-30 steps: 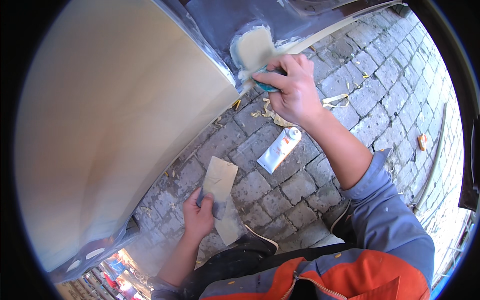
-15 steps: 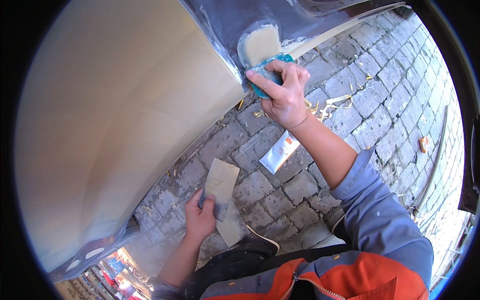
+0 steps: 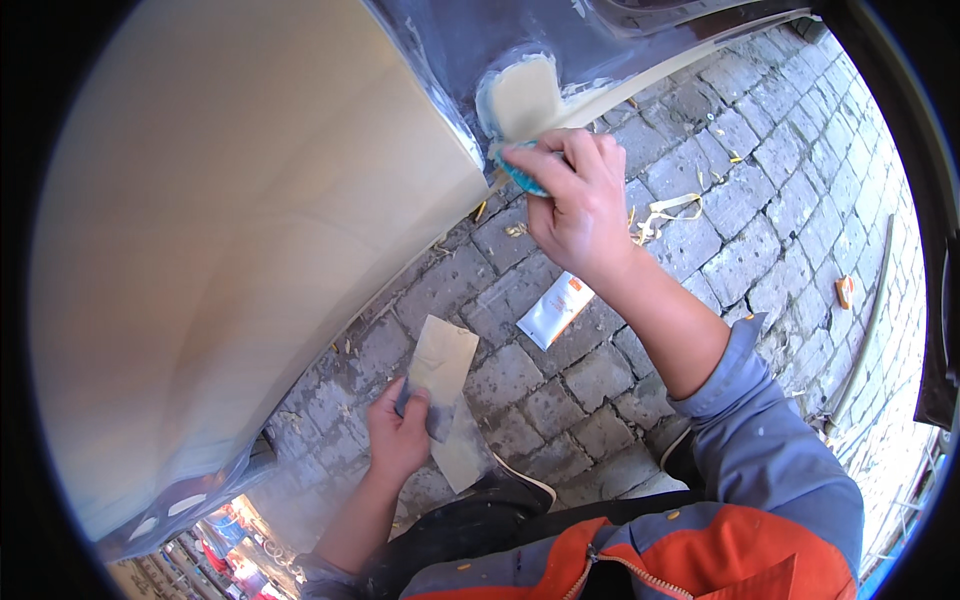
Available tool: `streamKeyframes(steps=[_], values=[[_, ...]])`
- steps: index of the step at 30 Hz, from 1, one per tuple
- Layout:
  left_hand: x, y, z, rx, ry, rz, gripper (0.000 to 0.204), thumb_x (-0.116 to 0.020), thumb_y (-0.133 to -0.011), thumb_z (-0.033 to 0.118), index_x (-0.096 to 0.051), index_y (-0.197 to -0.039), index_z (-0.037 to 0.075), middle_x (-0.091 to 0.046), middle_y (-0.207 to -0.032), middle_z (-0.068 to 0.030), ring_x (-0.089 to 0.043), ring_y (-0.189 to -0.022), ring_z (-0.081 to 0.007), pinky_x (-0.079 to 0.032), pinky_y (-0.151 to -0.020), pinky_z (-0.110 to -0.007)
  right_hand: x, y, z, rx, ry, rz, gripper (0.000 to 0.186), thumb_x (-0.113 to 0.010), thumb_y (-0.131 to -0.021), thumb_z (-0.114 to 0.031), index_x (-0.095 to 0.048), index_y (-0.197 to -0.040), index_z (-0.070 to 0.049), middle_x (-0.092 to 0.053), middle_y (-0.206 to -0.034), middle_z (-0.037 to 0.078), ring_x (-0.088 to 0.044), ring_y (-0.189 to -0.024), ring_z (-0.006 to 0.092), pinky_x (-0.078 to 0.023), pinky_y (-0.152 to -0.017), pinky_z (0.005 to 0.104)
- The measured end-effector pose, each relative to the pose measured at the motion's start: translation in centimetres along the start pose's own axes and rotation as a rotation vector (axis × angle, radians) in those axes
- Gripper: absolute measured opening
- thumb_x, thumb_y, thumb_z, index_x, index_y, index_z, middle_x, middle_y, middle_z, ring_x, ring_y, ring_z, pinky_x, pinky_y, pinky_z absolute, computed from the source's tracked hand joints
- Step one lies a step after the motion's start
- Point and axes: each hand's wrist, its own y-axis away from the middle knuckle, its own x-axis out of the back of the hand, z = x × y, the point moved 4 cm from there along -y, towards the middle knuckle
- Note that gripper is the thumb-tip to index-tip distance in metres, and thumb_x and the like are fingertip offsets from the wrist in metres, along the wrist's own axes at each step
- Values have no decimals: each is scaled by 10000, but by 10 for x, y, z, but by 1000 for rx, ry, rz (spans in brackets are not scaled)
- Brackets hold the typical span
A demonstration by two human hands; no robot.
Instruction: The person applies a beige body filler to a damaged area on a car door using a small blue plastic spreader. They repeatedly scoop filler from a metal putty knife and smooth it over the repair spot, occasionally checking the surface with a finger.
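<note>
My right hand [image 3: 585,200] is closed around a teal putty spreader [image 3: 522,172], mostly covered by the fingers. The spreader is at the lower edge of a smooth cream filler patch [image 3: 524,95] on a dark car body panel [image 3: 450,50]; whether it touches the patch I cannot tell. Lower down, my left hand [image 3: 398,432] grips a flat, beige-coated putty plate [image 3: 443,355], thumb on top, its grey part near the fingers. A second beige flat piece [image 3: 460,455] shows just below that plate; I cannot tell if the two are joined.
A large beige panel [image 3: 260,230] fills the left side. On the stone paving [image 3: 600,400] lie a white-and-orange tube [image 3: 555,310], curled pale strips [image 3: 668,212] and a small orange object [image 3: 845,292]. A long thin hose or rod [image 3: 870,330] runs along the right.
My right hand has drawn slightly down and to the right with the spreader, which now shows less of its face. More of the patch's lower part is uncovered. My left hand has hardly moved.
</note>
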Motion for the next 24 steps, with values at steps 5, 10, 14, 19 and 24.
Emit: streamKeyframes(steps=[5,10,14,19,24], values=[[5,0,-6,-19,-30,-33,196,-571,-1036,86,-713,-1110,-27,-711,-930,10,-588,-807,-36,-482,-710,-237,8,-15,-3,143,63,224,612,-700,-638,5,-767,-1209,-207,-654,-1076,14,-565,-947,259,-407,-837,385],[6,2,-5,-12,-14,-18,179,-575,-1041,86,-709,-1085,-24,-702,-908,19,-574,-788,-27,-476,-685,-235,-1,-24,-6,148,215,209,639,-740,-594,-86,-774,-1203,-274,-644,-1120,-4,-539,-964,239,-366,-827,401],[7,1,-3,-8,-26,-22,189,-570,-1043,82,-707,-1101,-34,-712,-924,9,-587,-799,-34,-485,-696,-239,-5,-23,-4,147,232,218,637,-748,-588,-112,-775,-1198,-291,-632,-1119,-7,-525,-961,239,-353,-819,407],[8,1,-4,10,-8,-16,202,-563,-1042,72,-708,-1128,-41,-735,-962,-18,-617,-833,-50,-508,-734,-249,-7,-19,-3,157,236,183,614,-754,-593,-128,-772,-1185,-291,-616,-1102,-9,-522,-951,236,-354,-806,410],[5,-1,-2,17,3,-24,203,-556,-1042,67,-707,-1125,-39,-739,-968,-26,-620,-839,-54,-509,-738,-250,-9,-9,-8,103,208,96,531,-736,-656,-49,-813,-1136,-264,-611,-1041,6,-509,-926,226,-374,-818,381]])
